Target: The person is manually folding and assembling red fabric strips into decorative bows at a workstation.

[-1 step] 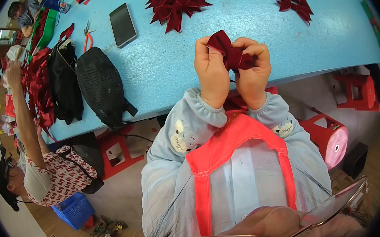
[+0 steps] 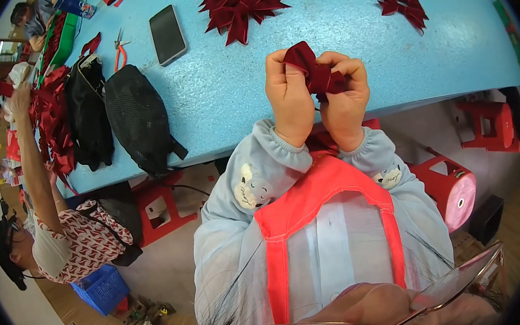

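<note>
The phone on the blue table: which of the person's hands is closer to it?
Left. The left hand is right of the phone and nearer the person; the right hand is farther right, beyond the left one.

This appears to be a craft workshop: a long, speckled light-blue table (image 2: 334,20) carries heaps of dark red velvet bows (image 2: 240,8) and orange-handled metal pliers (image 2: 118,45). A co-worker in a red-and-white patterned top (image 2: 87,239) and red plastic stools (image 2: 505,128) line its edge.
</note>
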The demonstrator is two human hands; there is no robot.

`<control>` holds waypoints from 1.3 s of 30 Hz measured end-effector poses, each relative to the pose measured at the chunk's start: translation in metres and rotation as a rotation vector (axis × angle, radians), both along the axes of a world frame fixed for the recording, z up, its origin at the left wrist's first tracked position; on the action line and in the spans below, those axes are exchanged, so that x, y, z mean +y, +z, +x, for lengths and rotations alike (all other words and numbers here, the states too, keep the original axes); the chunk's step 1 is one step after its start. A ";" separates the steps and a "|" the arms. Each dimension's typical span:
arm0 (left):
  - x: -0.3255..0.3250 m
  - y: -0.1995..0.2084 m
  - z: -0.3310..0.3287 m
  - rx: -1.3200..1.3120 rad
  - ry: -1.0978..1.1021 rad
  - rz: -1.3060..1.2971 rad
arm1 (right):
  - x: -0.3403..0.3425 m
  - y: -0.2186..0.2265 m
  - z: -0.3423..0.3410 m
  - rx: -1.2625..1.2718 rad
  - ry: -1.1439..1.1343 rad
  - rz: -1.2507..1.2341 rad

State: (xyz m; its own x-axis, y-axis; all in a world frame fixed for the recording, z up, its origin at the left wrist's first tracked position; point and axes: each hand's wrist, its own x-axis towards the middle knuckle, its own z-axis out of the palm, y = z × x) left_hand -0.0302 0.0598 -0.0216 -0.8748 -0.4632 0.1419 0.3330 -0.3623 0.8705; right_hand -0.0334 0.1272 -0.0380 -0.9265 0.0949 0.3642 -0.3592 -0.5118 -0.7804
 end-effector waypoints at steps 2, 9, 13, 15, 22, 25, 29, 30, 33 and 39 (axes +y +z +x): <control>-0.001 -0.001 0.000 0.013 -0.015 -0.018 | 0.004 0.001 -0.001 -0.054 0.046 -0.006; -0.019 0.017 0.007 -0.144 -0.418 0.065 | 0.029 0.013 -0.012 -0.055 0.210 0.228; -0.011 0.018 0.007 -0.106 -0.401 0.234 | 0.036 0.019 -0.021 0.065 0.234 0.304; -0.005 0.007 0.007 -0.024 -0.339 0.253 | 0.035 0.023 -0.022 0.090 0.221 0.216; -0.004 0.005 0.003 0.073 -0.363 0.251 | 0.036 0.031 -0.020 0.111 0.213 0.220; -0.005 0.007 0.002 0.072 -0.381 0.277 | 0.039 0.039 -0.023 0.130 0.274 0.235; -0.006 0.011 -0.002 0.074 -0.384 0.129 | 0.042 0.048 -0.025 0.130 0.229 0.267; -0.004 0.011 -0.003 0.112 -0.350 0.096 | 0.042 0.047 -0.025 0.141 0.177 0.346; -0.001 0.011 -0.006 0.195 -0.292 0.030 | 0.042 0.043 -0.025 0.167 0.056 0.505; 0.000 0.010 -0.010 0.183 -0.275 0.011 | 0.035 0.033 -0.029 0.313 -0.184 0.640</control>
State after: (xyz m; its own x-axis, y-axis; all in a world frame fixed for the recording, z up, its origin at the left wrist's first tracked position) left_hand -0.0404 0.0595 -0.0113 -0.9278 -0.2160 0.3041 0.3718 -0.4696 0.8008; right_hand -0.0622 0.1618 -0.0050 -0.7594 -0.0808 0.6456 -0.6506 0.0993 -0.7529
